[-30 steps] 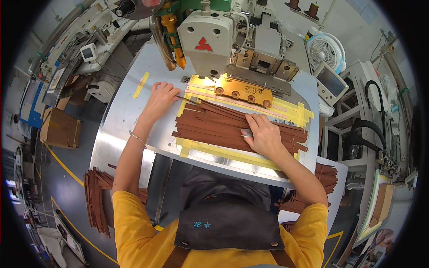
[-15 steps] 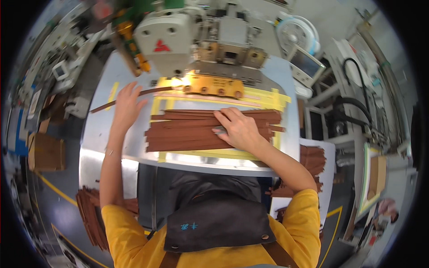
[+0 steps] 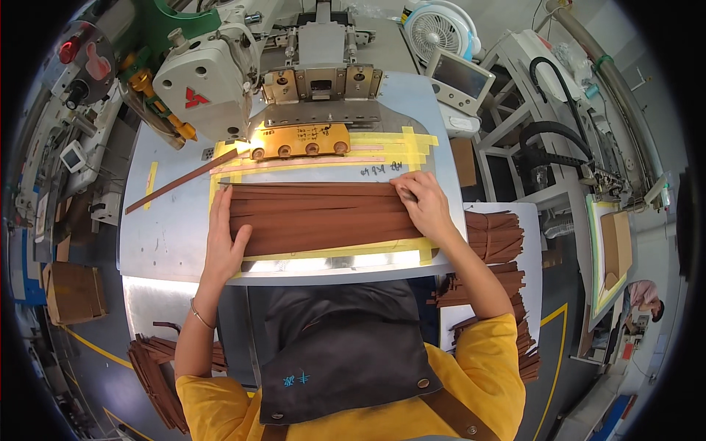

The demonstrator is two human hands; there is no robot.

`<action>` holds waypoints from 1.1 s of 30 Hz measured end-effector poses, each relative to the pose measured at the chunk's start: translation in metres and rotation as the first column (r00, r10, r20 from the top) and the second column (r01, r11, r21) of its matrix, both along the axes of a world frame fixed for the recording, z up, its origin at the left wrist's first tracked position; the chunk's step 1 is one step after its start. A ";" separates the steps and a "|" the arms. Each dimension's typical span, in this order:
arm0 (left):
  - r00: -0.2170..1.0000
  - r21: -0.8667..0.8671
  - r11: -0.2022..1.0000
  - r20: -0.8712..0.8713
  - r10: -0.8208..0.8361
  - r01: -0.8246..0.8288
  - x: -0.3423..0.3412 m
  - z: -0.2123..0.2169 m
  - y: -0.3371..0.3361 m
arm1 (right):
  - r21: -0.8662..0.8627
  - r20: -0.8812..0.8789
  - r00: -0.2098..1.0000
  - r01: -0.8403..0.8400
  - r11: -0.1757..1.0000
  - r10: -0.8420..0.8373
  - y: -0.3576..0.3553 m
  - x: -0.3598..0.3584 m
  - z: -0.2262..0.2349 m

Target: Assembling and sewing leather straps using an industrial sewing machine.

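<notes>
A bundle of flat brown strips (image 3: pixel 323 217) lies side by side on the light worktable, between my two hands. My left hand (image 3: pixel 226 239) rests against the left ends of the strips, fingers stretched out and thumb apart. At their upper right corner my right hand (image 3: pixel 428 207) is bent, with its fingertips at the strip ends. A small grey metal tool (image 3: pixel 407 194) shows partly in its grip; its kind is hidden. One separate brown strip (image 3: pixel 173 184) slants from the table's left side up to the lit machine head, beside a yellow block (image 3: pixel 301 141).
Behind the table stands a white sewing-type machine (image 3: pixel 209 81), with a metal clamp assembly (image 3: pixel 320 84) beside it. A screen (image 3: pixel 462 77) and a fan (image 3: pixel 439 33) are at the back right. More brown strips are piled right (image 3: pixel 494 237) and lower left (image 3: pixel 158 378).
My left hand has left the single strip and come to the left ends of the bundle. My right hand has moved to its right ends. The bundle's ends are now more even.
</notes>
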State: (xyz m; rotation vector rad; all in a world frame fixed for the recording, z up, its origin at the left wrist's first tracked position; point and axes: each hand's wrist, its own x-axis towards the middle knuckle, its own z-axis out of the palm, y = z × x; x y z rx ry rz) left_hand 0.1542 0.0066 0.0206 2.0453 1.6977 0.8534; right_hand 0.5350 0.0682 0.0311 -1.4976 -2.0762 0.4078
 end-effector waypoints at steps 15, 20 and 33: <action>0.979 0.121 0.992 -0.202 -0.012 0.037 -0.011 0.011 0.056 | -0.167 0.091 0.944 -0.299 0.940 0.317 0.040 0.036 0.020; 0.973 0.058 0.987 -0.186 -0.135 0.148 -0.028 0.020 0.083 | -0.158 0.281 0.884 -0.341 0.927 0.374 0.037 0.034 0.032; 0.996 0.142 0.986 0.034 0.088 -0.092 -0.022 0.004 0.089 | -0.332 -0.381 0.909 0.035 0.943 -0.168 0.060 0.086 -0.003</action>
